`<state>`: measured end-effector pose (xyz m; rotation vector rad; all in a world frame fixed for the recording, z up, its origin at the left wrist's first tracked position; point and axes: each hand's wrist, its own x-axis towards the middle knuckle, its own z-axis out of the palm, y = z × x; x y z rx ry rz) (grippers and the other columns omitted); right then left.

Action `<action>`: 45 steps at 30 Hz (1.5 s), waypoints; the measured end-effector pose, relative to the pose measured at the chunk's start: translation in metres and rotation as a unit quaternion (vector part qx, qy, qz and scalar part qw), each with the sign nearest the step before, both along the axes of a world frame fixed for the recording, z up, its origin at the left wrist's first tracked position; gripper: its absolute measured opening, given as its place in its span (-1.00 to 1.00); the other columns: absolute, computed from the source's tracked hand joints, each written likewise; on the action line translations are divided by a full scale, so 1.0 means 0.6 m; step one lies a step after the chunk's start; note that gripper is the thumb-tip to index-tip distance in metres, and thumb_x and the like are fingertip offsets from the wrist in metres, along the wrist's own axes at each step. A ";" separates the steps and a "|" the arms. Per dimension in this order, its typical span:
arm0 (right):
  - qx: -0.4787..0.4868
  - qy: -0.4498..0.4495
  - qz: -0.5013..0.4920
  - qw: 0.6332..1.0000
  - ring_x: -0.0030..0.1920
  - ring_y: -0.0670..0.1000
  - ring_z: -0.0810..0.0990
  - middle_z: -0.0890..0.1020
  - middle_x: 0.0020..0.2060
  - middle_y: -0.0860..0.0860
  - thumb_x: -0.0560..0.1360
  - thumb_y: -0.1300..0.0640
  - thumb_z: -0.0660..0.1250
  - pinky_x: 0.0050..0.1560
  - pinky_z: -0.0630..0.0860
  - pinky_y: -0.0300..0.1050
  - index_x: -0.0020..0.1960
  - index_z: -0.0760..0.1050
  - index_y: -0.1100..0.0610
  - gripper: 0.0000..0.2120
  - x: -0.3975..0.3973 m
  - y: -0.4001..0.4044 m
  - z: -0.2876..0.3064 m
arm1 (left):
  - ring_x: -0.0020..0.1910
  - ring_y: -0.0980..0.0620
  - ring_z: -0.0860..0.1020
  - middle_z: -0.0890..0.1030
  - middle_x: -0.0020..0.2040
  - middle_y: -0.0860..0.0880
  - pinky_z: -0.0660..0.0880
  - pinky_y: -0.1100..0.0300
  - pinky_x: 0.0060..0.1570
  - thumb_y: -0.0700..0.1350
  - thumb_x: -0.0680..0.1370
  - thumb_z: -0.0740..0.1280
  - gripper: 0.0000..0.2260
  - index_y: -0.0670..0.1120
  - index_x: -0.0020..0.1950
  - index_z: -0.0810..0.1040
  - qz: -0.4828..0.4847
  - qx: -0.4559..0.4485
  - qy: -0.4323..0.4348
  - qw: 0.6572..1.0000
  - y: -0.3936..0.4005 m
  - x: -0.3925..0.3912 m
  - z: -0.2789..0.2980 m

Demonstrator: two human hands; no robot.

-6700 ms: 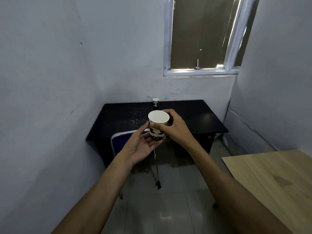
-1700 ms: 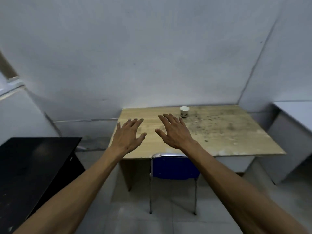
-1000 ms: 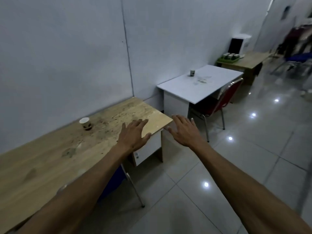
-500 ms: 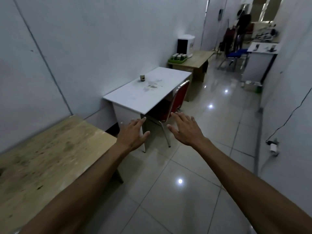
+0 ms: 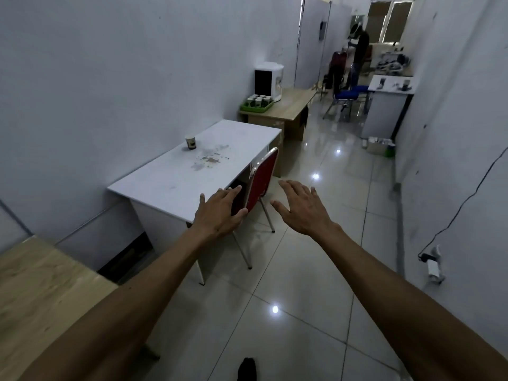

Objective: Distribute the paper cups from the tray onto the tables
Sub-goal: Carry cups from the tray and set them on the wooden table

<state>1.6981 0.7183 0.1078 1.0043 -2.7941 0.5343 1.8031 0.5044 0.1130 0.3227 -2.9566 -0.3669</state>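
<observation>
A green tray (image 5: pixel 246 108) with several paper cups (image 5: pixel 257 101) stands on a far wooden table (image 5: pixel 291 105) against the left wall. One paper cup (image 5: pixel 190 141) stands alone on the white table (image 5: pixel 176 182) nearer to me. My left hand (image 5: pixel 220 213) and my right hand (image 5: pixel 301 207) are held out in front of me, palms down, fingers spread, holding nothing. Both hover in the air, far short of the tray.
A red chair (image 5: pixel 261 180) is tucked at the white table. Another wooden table (image 5: pixel 41 292) is at my near left. A white dispenser (image 5: pixel 269 81) stands behind the tray. Down the corridor are a blue chair (image 5: pixel 347 95), a person (image 5: pixel 358 48) and a white desk (image 5: pixel 390 88). Tiled floor runs ahead.
I put the cup down earlier and my hands are empty. The view has swung right from the wooden table toward the corridor, and the white table and tray have come closer.
</observation>
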 end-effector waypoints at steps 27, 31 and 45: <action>-0.022 -0.053 -0.045 0.997 0.55 0.12 0.22 0.24 0.57 0.07 0.63 -0.28 0.08 0.54 0.16 0.24 0.60 0.11 0.01 -0.35 -1.026 -0.155 -0.023 | 0.58 -0.12 0.20 0.25 0.60 -0.06 -0.03 -0.28 0.52 0.27 0.61 0.19 -0.37 0.10 0.62 0.11 -0.061 0.015 -0.014 0.998 -0.170 -1.079 -0.016; -0.023 -0.051 -0.044 0.997 0.54 0.12 0.24 0.26 0.56 0.08 0.63 -0.26 0.10 0.53 0.21 0.21 0.60 0.11 0.02 -0.36 -1.220 -0.149 0.015 | 0.59 -0.13 0.18 0.23 0.60 -0.06 -0.03 -0.28 0.52 0.26 0.61 0.19 -0.37 0.08 0.62 0.11 -0.041 0.026 -0.006 0.999 -0.169 -1.257 0.000; -0.046 -0.065 0.023 0.997 0.52 0.14 0.27 0.27 0.55 0.09 0.64 -0.22 0.13 0.46 0.30 0.16 0.60 0.13 0.03 -0.38 -1.787 -0.279 0.025 | 0.49 -0.15 0.37 0.36 0.54 -0.06 0.33 -0.22 0.43 0.21 0.61 0.25 -0.41 0.02 0.59 0.23 0.049 0.131 0.046 0.989 -0.264 -1.799 -0.016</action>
